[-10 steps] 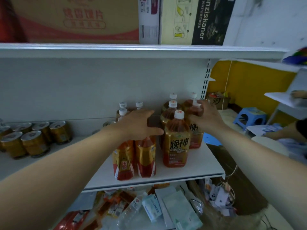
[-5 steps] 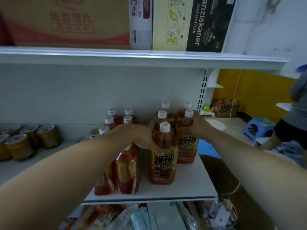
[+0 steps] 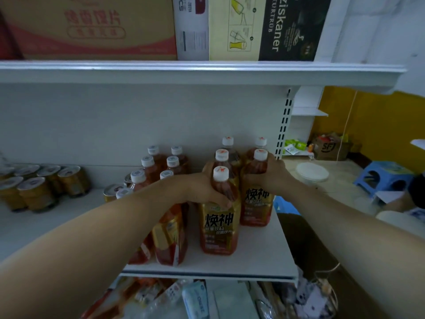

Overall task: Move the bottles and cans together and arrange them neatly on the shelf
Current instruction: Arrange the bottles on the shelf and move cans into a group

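Note:
Amber drink bottles with white caps and gold-red labels stand in two clusters on the white shelf (image 3: 259, 261). My left hand (image 3: 207, 192) wraps the shoulder of the front bottle (image 3: 219, 226) of the right cluster. My right hand (image 3: 269, 173) grips the neighbouring bottle (image 3: 256, 208) just to its right. More bottles (image 3: 161, 166) stand in a left cluster, partly hidden behind my left forearm. Gold cans (image 3: 36, 187) sit grouped at the shelf's far left, and one lone can (image 3: 110, 192) stands beside the left bottle cluster.
Cardboard boxes (image 3: 92, 28) fill the upper shelf. Packets and a wire basket (image 3: 317, 295) lie below the shelf. To the right are a blue stool (image 3: 381, 178), a brown box (image 3: 328, 146) and part of another person (image 3: 416, 192).
Both hands came off the bottle tops and closed around two bottles of the right cluster. The camera has moved closer and tilted up slightly.

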The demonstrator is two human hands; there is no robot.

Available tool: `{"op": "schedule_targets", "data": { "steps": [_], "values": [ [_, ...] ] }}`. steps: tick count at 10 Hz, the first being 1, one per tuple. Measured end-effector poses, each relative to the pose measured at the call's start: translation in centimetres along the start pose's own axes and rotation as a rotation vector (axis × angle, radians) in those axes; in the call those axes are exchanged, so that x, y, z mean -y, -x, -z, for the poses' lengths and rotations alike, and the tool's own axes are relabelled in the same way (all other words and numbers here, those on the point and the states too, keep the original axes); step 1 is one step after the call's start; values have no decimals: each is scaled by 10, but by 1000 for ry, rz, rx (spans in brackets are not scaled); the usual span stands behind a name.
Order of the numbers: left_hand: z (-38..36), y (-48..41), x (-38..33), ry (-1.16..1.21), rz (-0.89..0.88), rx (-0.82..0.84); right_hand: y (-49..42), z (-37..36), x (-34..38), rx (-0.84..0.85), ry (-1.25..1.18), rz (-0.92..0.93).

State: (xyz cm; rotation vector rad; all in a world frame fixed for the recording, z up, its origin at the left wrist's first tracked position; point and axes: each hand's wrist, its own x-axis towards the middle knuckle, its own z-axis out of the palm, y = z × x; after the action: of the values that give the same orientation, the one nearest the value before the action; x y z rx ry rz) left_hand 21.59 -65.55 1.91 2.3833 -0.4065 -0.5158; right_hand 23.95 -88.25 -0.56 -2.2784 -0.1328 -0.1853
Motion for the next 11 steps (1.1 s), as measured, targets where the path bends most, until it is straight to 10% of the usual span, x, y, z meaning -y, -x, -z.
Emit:
{"op": "schedule_targets", "data": {
  "steps": [1, 2, 3, 4, 5, 8, 11],
  "values": [
    [-4, 9, -5, 86, -7, 13, 7, -8, -4, -74, 72, 11],
    [-6, 10, -7, 167, -59, 17, 31, -21, 4, -486, 51, 180],
    [-9, 13, -6, 211, -73, -8, 50, -31, 19, -318, -20, 460],
    [-10, 20, -3, 229, -25, 40, 63, -31, 24, 195, -120, 423],
    [-8, 24, -1, 151, 33, 95, 70, -32, 19, 346, -124, 367],
    [-5, 23, -2, 617, 79, -19, 93, -14, -10, 150, -273, 164],
    [-38, -13, 1, 426, 44, -386, 89, 17, -25, 115, -158, 70]
  ]
}}
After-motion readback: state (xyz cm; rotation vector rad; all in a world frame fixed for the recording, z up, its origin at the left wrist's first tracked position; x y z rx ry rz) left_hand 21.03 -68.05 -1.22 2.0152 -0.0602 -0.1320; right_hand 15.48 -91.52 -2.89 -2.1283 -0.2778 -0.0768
